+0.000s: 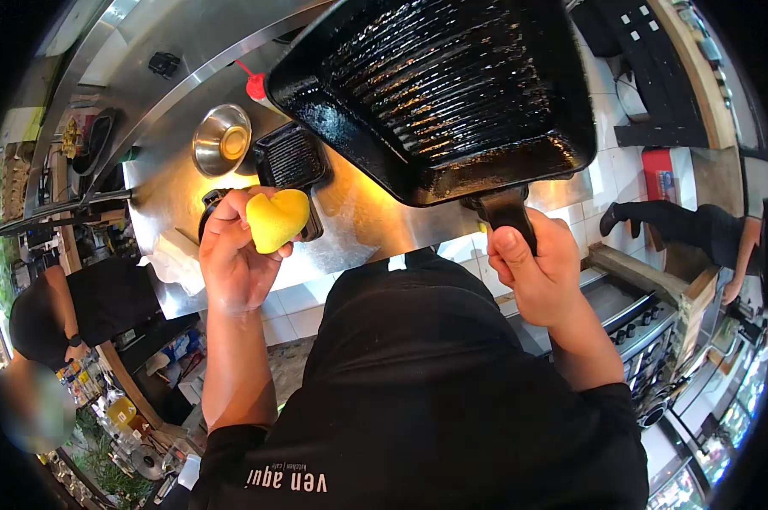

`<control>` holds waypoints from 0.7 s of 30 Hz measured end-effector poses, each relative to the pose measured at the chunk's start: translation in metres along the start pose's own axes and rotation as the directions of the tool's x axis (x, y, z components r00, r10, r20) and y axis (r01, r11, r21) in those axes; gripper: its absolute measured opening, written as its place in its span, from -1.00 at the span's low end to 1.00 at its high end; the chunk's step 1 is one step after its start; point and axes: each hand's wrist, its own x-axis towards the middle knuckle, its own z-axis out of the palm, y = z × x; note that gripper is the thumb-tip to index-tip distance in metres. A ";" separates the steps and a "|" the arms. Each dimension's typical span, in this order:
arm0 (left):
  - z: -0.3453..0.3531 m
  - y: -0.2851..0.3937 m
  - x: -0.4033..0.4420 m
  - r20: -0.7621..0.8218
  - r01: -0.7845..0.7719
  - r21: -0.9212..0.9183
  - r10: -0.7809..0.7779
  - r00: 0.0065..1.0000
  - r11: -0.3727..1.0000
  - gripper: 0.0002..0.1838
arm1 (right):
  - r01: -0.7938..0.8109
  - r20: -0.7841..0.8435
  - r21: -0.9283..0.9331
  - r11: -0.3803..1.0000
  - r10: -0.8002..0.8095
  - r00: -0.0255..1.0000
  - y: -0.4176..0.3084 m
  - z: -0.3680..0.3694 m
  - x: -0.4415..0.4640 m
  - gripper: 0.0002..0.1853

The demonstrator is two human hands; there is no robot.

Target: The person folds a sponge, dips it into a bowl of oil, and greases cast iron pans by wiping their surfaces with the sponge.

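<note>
My right hand [537, 263] is wrapped round the short handle of a black ridged grill pan [452, 93], holding it up with its wet, shiny inner face turned towards me. In my left hand [239, 255] is a yellow sponge [277, 221], pinched and folded, apart from the pan. Behind that hand, a smaller black ridged pan [292, 157] rests on the steel counter [362, 225]. Other dark cookware lies partly hidden behind my left hand. A steel bowl [221, 140] stands beside the smaller pan.
A red object [255, 85] lies at the counter's back, and a whitish cloth or paper [178, 262] at its left edge. One person in black [95, 306] is at the left, another [698, 234] at the right. A stove with knobs [639, 327] stands at the right.
</note>
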 end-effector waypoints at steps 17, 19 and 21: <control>0.036 0.009 -0.002 0.245 -0.230 0.282 0.162 0.956 0.931 -0.69 | 0.146 -0.124 -0.282 0.948 -0.186 0.975 0.009 0.005 0.008 -0.55; 0.052 0.012 -0.004 0.243 -0.249 0.318 0.175 0.954 0.915 -0.64 | 0.131 -0.117 -0.326 0.936 -0.178 0.977 0.009 0.007 0.007 -0.56; 0.069 0.011 -0.001 0.252 -0.426 0.509 0.344 0.905 0.748 -0.65 | 0.220 -0.140 -0.386 0.896 -0.292 0.946 0.013 0.011 0.009 -0.60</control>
